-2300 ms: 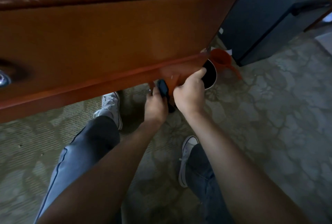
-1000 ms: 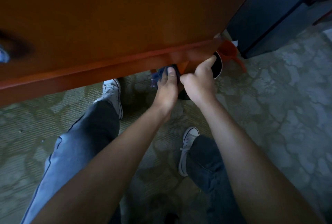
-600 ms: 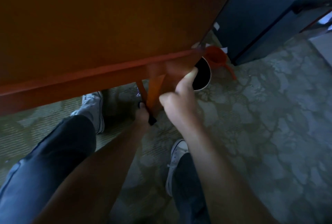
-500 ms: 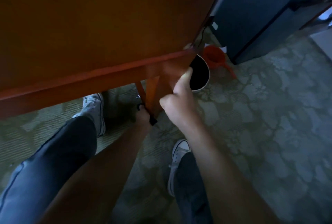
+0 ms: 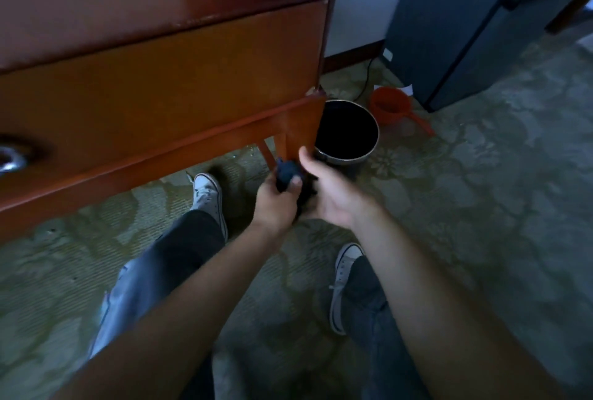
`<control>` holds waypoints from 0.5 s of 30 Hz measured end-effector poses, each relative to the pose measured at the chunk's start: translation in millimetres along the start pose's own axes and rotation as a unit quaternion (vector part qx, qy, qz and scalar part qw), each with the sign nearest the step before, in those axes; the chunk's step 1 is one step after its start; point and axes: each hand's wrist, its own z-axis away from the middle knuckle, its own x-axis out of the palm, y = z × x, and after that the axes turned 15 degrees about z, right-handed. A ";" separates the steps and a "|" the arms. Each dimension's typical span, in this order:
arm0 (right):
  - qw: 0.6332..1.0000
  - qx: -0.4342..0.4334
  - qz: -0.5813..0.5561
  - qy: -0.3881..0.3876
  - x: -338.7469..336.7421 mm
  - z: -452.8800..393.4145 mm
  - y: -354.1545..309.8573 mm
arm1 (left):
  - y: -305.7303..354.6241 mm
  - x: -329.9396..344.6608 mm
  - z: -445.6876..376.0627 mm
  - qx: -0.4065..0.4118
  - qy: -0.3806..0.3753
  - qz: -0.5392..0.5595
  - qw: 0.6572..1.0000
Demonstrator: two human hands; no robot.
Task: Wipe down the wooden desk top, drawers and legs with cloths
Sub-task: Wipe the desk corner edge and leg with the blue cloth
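While both forearms reach forward over bent knees in grey trousers point(image 5: 154, 271) and white sneakers point(image 5: 208, 194) planted on the patterned carpet point(image 5: 465, 223), the two hands meet low by the front corner leg point(image 5: 296, 135) of the worktop point(image 5: 154, 85). Left hand point(image 5: 276, 200) has its fingers curled round a bunched dark blue cloth point(image 5: 287, 171), which sits at the foot of the visible part of that leg, touching or just beside the wood; blur hides the exact contact. Right hand point(image 5: 330, 191) lies just beside the left with its thumb raised towards the leg and its fingers bent under a dark trailing part of the cloth; whether it truly grips that part I cannot tell. Behind the leg stands a dark round bin point(image 5: 346, 133) with a metal rim. Further back on the carpet lies an orange plastic scoop point(image 5: 390, 106) with a handle, near a dark cabinet point(image 5: 465, 24). At far left, a metal drawer pull point(image 5: 9, 155) shows on the drawer front
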 end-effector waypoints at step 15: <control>0.928 -0.097 -0.330 0.143 -8.3 4.6 6.3 | 261.4 86.1 93.1 0.575 -0.134 -0.655 0.472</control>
